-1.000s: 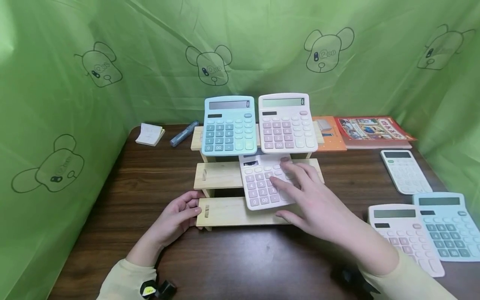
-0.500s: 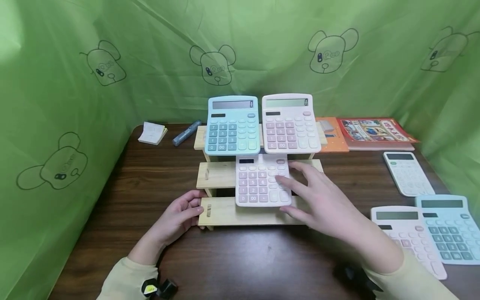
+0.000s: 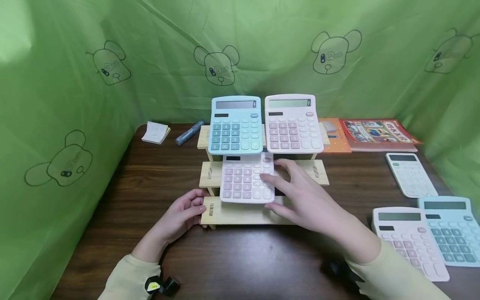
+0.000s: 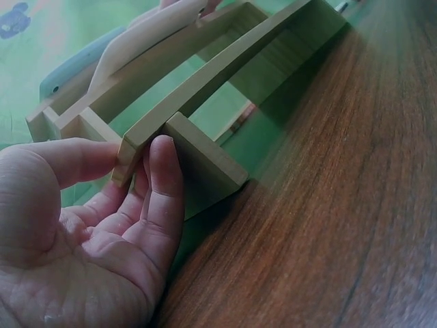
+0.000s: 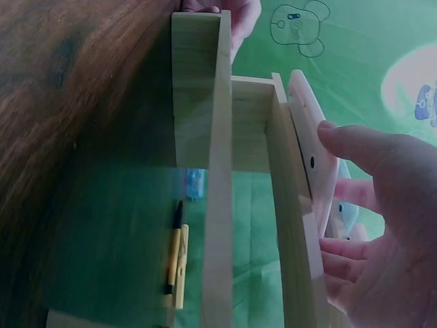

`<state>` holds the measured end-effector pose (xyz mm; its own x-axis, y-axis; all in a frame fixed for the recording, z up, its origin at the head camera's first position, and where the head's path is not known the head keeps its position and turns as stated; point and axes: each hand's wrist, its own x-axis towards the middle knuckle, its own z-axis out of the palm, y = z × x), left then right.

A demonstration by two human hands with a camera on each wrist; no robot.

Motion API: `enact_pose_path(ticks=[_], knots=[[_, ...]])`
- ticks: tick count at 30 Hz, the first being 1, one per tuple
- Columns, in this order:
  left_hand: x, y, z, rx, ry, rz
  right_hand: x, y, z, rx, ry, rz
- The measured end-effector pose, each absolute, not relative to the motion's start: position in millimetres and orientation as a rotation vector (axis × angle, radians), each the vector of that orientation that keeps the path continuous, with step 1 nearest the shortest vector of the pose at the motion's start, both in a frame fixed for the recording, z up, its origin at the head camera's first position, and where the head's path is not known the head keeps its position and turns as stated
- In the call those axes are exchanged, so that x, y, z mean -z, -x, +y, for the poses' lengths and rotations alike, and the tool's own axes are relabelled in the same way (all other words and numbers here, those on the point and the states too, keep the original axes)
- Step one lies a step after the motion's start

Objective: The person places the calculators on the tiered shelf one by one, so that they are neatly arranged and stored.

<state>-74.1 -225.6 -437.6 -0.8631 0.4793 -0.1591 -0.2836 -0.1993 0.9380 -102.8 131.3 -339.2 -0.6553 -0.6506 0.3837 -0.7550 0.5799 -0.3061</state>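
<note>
A three-tier wooden stand (image 3: 240, 213) sits mid-table. A pale pink calculator (image 3: 241, 178) leans on its middle tier, left of centre, its top edge hidden behind the calculators above. The right hand (image 3: 313, 193) holds its right side, thumb at the lower right corner and fingers spread up the edge and keys. In the right wrist view, the thumb (image 5: 334, 133) touches the calculator's lower edge. The left hand (image 3: 183, 212) pinches the left end of the lowest tier; in the left wrist view the fingers (image 4: 164, 171) reach beneath the board. A blue calculator (image 3: 236, 125) and another pink calculator (image 3: 293, 123) stand on top.
At right lie a white calculator (image 3: 411, 175), a pink calculator (image 3: 406, 237) and a blue calculator (image 3: 450, 225). Behind them are a red book (image 3: 378, 131) and an orange book (image 3: 335, 143). A notepad (image 3: 155, 132) and a blue tube-like item (image 3: 190, 132) lie back left. Green cloth (image 3: 161, 83) surrounds the table.
The middle-tier pink calculator has gone from tilted to nearly straight and slid left along the tier, the right hand moving with it. The left hand keeps its hold on the stand.
</note>
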Motion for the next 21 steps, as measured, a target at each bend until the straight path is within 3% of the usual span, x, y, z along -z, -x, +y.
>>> enact_pose_path(ticks=[21], knots=[[436.5,74.8,-225.1,-2.092,-0.224,1.597,343.1,105.6,127.6,-0.771,-1.17,-2.602]])
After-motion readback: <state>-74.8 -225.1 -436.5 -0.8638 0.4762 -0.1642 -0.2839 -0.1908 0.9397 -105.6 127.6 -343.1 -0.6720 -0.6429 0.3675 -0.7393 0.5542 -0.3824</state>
